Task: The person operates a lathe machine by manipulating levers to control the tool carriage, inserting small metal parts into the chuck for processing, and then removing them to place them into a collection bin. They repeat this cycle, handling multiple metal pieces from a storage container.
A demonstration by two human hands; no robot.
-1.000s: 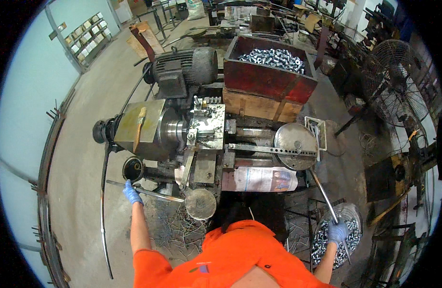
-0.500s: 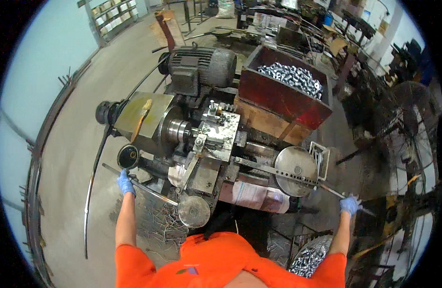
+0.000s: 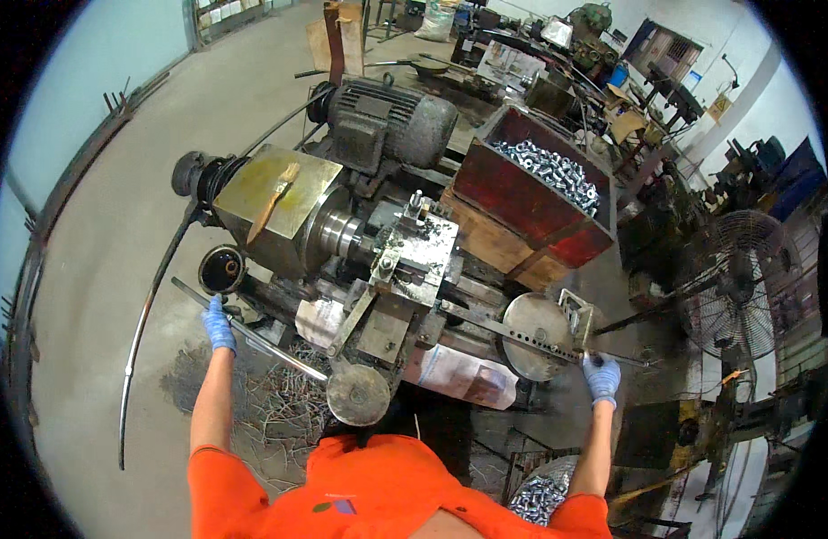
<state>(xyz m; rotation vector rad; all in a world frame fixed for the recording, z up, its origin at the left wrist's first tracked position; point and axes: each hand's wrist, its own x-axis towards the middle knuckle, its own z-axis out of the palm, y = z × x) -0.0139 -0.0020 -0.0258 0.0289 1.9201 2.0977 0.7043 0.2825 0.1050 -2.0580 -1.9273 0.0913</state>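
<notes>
Nearest, metal parts (image 3: 538,499) are heaped; the left lever (image 3: 286,357), running to a small disc (image 3: 358,393), is being gripped by the left hand (image 3: 219,326); the right lever (image 3: 633,362), beside a big disc (image 3: 531,331), is clasped by the right hand (image 3: 602,378); beyond, a brush (image 3: 272,203) is laid on the housing (image 3: 250,185), and a red box (image 3: 522,205) is seen loaded

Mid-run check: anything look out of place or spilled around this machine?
Yes. Thin metal scraps lie strewn across the floor below the lever in the left hand, like uncleared waste. A paintbrush also lies loose on the headstock cover, near the spindle, where vibration might shift it.
</notes>
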